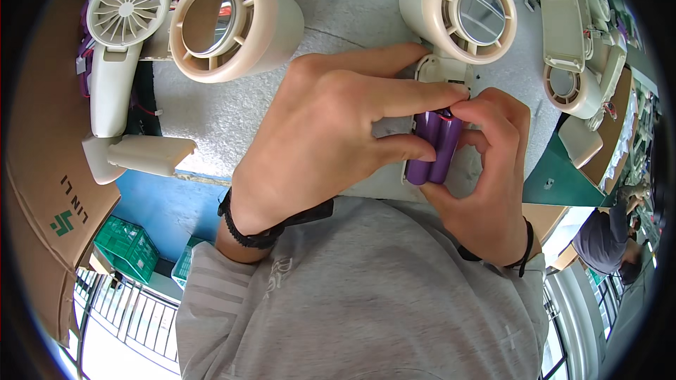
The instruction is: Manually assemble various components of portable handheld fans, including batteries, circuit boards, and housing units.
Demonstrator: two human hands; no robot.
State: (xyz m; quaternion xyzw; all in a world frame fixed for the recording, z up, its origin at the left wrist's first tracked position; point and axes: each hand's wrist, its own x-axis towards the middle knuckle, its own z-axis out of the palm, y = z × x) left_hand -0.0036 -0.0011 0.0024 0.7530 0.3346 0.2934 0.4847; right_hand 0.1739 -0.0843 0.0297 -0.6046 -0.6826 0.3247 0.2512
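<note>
A purple battery pack (442,146) of two cells lies in the opened handle of a cream handheld fan (417,10), whose round head points away from me. My left hand (331,116) reaches over from the left; its thumb presses on the left cell and its index finger touches the top end by the wires. My right hand (493,162) curls around the right side, with index finger at the top end and thumb at the bottom end of the pack. Red wire shows at the pack's top. My fingers hide most of the handle shell.
Another cream fan head (282,24) and a fan body (116,84) stand at the left on the grey foam surface (204,116). Fan shells (563,21) and parts pile up at the right. A cardboard box (42,134) rises at far left, near green crates (127,246). A person (602,243) works at far right.
</note>
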